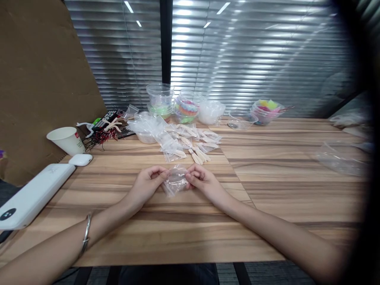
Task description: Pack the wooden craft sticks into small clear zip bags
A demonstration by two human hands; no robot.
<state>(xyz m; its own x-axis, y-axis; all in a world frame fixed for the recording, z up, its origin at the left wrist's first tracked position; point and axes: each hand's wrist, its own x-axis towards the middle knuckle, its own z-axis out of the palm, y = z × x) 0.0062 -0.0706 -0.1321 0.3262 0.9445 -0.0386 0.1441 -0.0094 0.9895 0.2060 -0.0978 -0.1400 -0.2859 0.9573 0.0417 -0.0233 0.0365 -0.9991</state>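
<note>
At the centre of the wooden table point(267, 186), head view: a small clear plastic bag point(175, 182) is held between both hands. Left hand point(148, 184) pinches the bag's left edge; right hand point(202, 181) pinches its right edge. Just beyond lie wooden clothespins point(199, 155) and more clear bags point(166, 136); a paper cup point(65, 139) stands far left.

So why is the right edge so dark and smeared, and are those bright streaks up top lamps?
In the head view, something dark and out of focus close to the lens blocks the right edge. The streaks are ceiling lights mirrored in the glass before the blinds. The small clear bag between both hands shows soft glare.
</note>
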